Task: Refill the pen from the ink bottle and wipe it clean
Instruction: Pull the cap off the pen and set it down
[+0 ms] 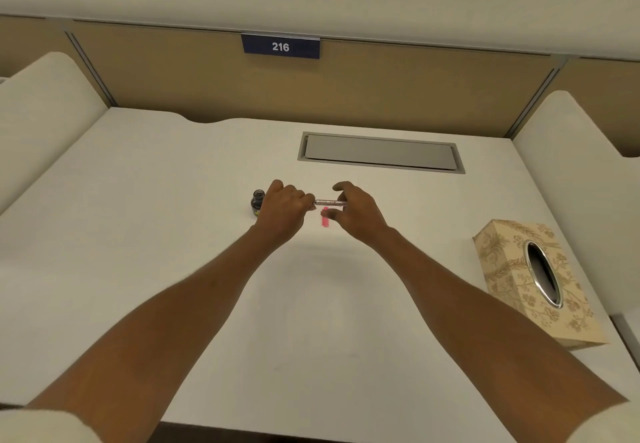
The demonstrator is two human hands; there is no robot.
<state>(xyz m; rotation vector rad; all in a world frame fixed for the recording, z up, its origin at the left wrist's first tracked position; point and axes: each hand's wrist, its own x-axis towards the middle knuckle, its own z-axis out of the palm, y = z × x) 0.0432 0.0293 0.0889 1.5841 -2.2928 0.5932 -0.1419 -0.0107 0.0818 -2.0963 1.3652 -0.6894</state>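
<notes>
Head view — pen held crosswise between two hands

Head camera looks down along two bare forearms reaching out over a white bench (173,234). The left hand (282,207) is clenched around the left end of the pen (329,202), its fingers (304,199) curled over so that end is hidden inside the grasp. The right hand (356,210) pinches the pen's right end between thumb and fingertips, with the remaining fingers arched loosely above it. The pen is a slim silvery barrel that runs level from one set of fingers to the other, held clear of the bench top.

Just beneath the pen, close to the right thumb, sits a small pink piece (325,221). I cannot tell whether the thumb touches it or it simply lies on the bench.

The ink bottle (257,201) is small, dark and upright, and it stands immediately to the outer side of the left fingers, partly covered by the back of that hand.

Well off to the outer side of the right fingers, nearer the person, a patterned beige tissue box (512,269) rests on the bench with its oval slot facing up. Beyond both sets of fingers a grey recessed hatch (381,152) is set flush into the bench top. Farther still stands a tan partition (415,89) bearing a dark blue plate (280,47) marked 216.
</notes>
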